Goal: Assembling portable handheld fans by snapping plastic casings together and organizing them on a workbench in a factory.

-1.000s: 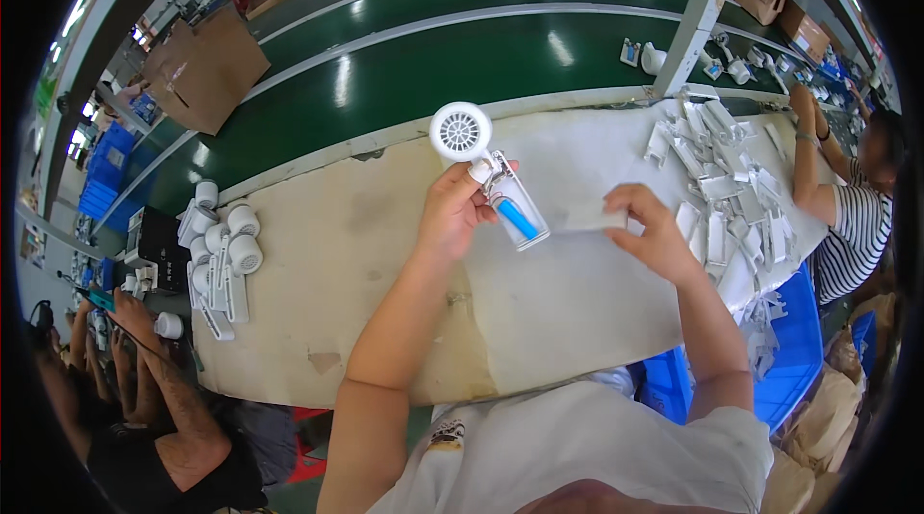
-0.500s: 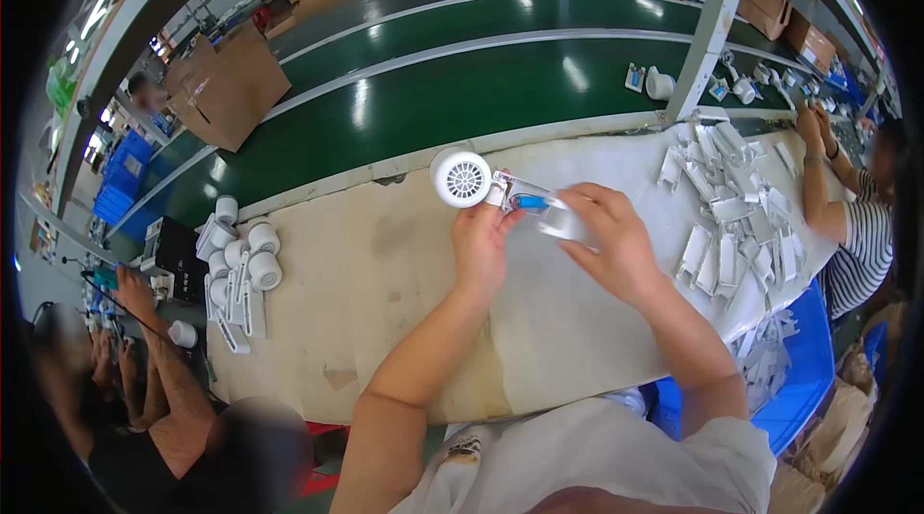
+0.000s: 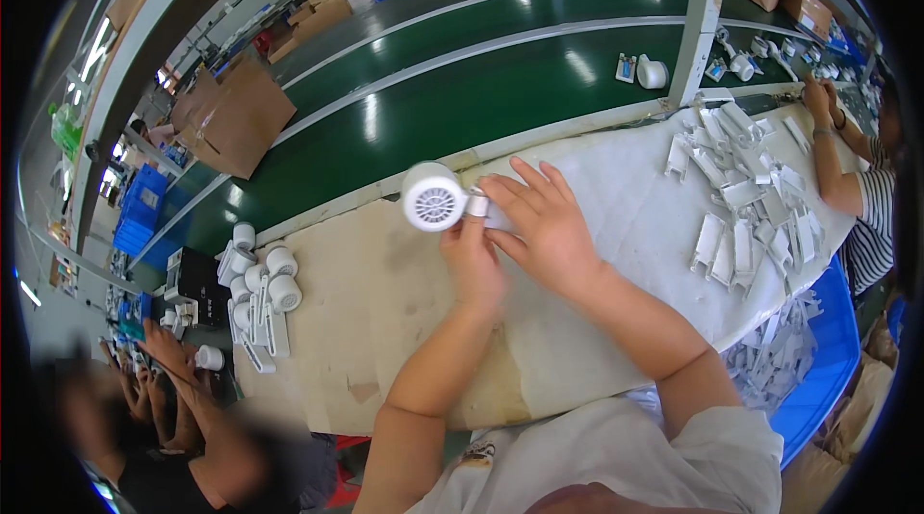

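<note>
A white handheld fan [image 3: 433, 203] with a round slotted grille is held above the table, its head toward the left. My left hand [image 3: 474, 264] is closed around its neck and the start of the handle from below. Over the handle lies my right hand [image 3: 549, 225], thumb and forefinger gripping it from either side while the other fingers stretch out. Most of the handle is hidden under the right hand, and the blue battery inside it does not show.
Finished-looking white fans [image 3: 265, 293] are grouped on the table's left. White handle shells [image 3: 741, 196] are heaped on the right, above a blue bin [image 3: 828, 350] of parts. Behind runs a green conveyor [image 3: 462, 100] with a metal post [image 3: 703, 23]. Co-workers sit on both sides.
My right hand has moved left with a white handle cover, onto the fan's handle, hiding the blue battery. The fan has shifted slightly left and down in view.
</note>
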`<state>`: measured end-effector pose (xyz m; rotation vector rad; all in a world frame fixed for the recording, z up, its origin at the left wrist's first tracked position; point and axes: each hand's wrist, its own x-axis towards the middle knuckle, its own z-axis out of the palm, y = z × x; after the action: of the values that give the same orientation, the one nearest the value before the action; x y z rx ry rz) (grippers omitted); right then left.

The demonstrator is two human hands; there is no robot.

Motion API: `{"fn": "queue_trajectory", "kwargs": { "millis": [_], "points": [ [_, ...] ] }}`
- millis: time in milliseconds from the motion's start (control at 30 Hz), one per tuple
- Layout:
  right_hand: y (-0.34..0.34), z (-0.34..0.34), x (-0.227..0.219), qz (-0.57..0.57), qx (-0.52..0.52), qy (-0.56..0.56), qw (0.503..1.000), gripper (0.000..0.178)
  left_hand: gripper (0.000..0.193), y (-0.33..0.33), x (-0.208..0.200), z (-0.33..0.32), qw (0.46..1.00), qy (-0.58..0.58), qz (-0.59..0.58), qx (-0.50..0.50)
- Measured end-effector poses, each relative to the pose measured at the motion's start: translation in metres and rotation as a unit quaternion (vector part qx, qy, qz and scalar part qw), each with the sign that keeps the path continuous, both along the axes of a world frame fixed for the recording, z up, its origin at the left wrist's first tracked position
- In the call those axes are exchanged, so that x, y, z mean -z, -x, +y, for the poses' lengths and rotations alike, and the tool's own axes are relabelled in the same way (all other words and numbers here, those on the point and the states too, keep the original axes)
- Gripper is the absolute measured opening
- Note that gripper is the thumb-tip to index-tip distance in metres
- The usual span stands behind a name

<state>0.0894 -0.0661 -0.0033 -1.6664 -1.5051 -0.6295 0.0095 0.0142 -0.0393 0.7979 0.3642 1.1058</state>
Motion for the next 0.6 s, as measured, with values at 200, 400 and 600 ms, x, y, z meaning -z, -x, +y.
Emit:
{"fn": "queue_trajectory", "kwargs": {
  "millis": [200,400,600],
  "points": [
    [-0.027,-0.004,0.005,0.503,-0.217,0.193,0.814,0.034,0.024,0.017,-0.032,0.01,0.993,-0.088,-0.078,-0.003],
    [-0.004,-0.014,-0.003,0.388,-0.195,0.041,0.9,0.036,0.026,0.024,-0.044,0.008,0.988,-0.087,-0.101,0.071],
    [-0.019,-0.01,0.017,0.235,-0.231,0.01,0.944,0.034,0.025,0.025,-0.043,0.01,0.99,-0.11,-0.044,0.077]
  ]
}}
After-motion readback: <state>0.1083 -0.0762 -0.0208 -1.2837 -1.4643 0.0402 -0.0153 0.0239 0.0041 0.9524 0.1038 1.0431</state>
